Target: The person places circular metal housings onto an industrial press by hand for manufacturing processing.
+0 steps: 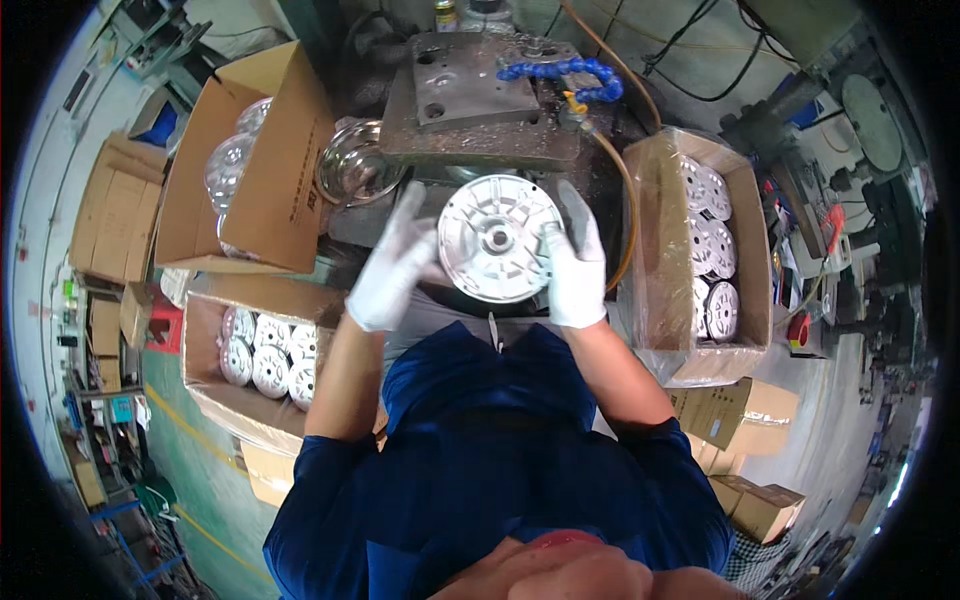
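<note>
A round, silvery metal disc [478, 218] with raised ribs and a hub with a hole is held up in front of my body. My right hand [578, 280], in a white glove, grips its right edge, thumb lying over the face. On the other side my gloved left hand [385, 275] is slightly blurred, with fingers apart close to the disc's left rim; whether it touches is hard to tell. Just beyond the disc stands a heavy grey metal press block [475, 85]. Shiny metal bowls [360, 160] sit left of that block.
Similar discs fill an open carton [650, 250] on the right and another carton [245, 400] at lower left. A tall carton [240, 180] at upper left holds shiny round pieces. A blue segmented hose [565, 67] and a brown hose [628, 200] run by the block.
</note>
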Demonstrator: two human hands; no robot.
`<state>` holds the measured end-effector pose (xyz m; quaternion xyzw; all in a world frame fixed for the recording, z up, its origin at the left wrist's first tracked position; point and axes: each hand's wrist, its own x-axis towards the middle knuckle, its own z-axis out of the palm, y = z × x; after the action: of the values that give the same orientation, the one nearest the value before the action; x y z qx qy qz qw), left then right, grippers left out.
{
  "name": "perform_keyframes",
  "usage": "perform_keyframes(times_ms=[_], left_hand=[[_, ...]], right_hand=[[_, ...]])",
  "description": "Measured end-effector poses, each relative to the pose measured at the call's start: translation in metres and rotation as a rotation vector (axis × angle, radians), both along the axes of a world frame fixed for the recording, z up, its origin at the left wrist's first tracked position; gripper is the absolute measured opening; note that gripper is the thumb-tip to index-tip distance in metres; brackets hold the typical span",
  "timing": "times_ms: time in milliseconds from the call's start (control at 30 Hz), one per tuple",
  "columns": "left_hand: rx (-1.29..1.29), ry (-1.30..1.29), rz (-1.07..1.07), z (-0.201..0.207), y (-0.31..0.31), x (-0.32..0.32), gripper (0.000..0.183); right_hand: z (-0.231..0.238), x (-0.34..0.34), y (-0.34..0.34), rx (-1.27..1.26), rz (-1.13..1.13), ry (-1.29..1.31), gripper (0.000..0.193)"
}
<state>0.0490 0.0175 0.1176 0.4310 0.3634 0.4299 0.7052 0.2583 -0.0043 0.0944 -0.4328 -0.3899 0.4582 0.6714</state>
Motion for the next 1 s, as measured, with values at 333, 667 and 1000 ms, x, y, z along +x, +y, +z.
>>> perform_keyframes(times_ms=[333,667,1000], left_hand=[[0.311,0.238,0.492,0.001,0.094,0.022,0.069],[0.435,0.781,0.634,0.007,0.227,0.035,0.075],[0.283,1.366,0.35,0.039,0.224,0.037,0.085]], right_hand=[[-0.005,0.019,-0.019,-0.215,0.325,-0.179,0.05],[-0.089,0.048,-0.082,-0.501,0.552,-0.271,0.038],[-0.11,0.071,-0.093,-0.603,0.499,-0.448,0.038]])
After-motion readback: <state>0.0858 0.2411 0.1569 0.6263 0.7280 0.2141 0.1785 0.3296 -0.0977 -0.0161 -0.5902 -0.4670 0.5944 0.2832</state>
